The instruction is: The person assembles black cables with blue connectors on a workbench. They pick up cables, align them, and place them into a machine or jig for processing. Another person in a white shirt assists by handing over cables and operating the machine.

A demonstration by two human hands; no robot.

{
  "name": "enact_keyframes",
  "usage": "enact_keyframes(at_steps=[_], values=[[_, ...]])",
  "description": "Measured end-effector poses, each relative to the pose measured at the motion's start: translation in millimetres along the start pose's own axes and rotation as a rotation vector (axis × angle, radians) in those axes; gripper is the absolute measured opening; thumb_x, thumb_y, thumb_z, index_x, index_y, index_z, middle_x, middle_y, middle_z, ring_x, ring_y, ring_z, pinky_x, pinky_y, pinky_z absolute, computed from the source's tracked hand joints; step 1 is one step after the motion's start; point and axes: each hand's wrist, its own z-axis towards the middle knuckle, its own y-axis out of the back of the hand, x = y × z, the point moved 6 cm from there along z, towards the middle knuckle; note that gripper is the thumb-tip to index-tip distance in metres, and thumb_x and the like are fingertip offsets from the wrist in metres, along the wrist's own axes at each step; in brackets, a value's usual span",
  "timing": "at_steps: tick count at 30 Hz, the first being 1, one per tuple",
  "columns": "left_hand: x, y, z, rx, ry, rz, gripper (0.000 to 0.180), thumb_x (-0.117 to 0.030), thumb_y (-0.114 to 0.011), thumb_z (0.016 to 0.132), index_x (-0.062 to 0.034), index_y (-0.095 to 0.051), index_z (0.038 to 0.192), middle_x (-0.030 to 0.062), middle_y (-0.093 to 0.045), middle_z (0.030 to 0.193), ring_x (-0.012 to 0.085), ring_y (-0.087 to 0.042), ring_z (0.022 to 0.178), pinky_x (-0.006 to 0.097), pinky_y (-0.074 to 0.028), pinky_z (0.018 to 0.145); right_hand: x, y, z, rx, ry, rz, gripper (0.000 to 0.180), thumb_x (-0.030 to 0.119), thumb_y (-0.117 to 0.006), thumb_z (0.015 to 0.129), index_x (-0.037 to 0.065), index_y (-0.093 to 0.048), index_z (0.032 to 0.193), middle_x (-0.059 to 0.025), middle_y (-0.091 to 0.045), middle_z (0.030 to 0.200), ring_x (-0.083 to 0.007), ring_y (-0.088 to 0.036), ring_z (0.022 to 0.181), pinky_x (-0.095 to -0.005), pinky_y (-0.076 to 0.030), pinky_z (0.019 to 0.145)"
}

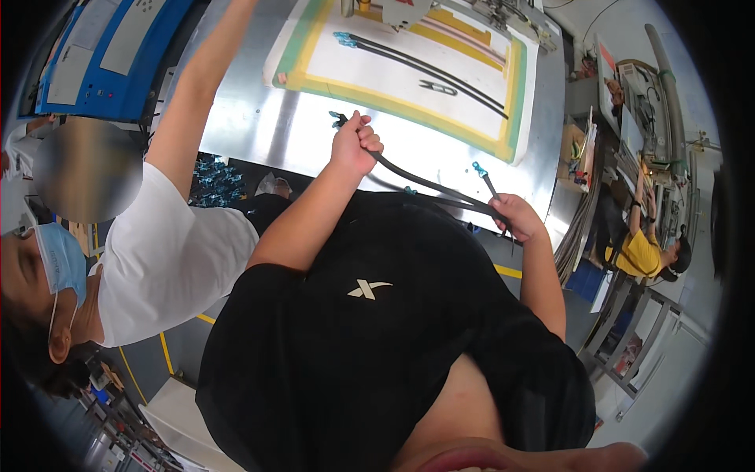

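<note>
My left hand (pixel 358 147) is closed in a fist around one end of a long black cable (pixel 425 182), and dark tips with a bit of blue poke out past the fingers. The cable runs rightward to my right hand (pixel 519 218), whose fingers are wrapped round it lower down. Out of the right grip a short length rises to a blue end piece (pixel 480 170). Beyond my hands, similar black cables (pixel 432 69) with blue ends lie on a white work sheet bordered by yellow and green tape (pixel 393 110). Beside them rest small thread snips (pixel 438 87).
A co-worker (pixel 177 244) in a white shirt stands close at my left, one arm stretched over the metal table (pixel 307 118). A heap of blue-ended pieces (pixel 215 182) sits by that person. Machine parts (pixel 405 12) stand at the far edge. Another person (pixel 641 250) works at the right.
</note>
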Motion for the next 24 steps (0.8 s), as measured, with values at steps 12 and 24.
enact_keyframes(at_steps=[12,24], values=[[11,-7,5,0.037,0.028,0.014,0.023,-0.029,-0.053,0.108,-0.0096,-0.052,0.096,-0.0059,-0.036,0.058,0.0078,-0.033,0.046,0.025,-0.029,0.044,-25,10,0,0.052,-0.014,0.332,0.028,0.02,-0.069,0.099,-0.002,-0.067,0.116,-0.002,-0.066,0.078,-0.0106,-0.061,0.062,-0.0262,-0.05,0.058],[24,-4,13,0.081,0.173,0.08,0.018,-0.025,-0.054,0.107,-0.0088,-0.052,0.098,-0.0056,-0.036,0.058,0.0078,-0.033,0.047,0.025,-0.029,0.045,30,54,6,-0.116,0.157,0.057,0.017,0.015,-0.068,0.097,0.004,-0.07,0.11,0.0027,-0.062,0.08,-0.0083,-0.057,0.072,-0.0238,-0.047,0.069]])
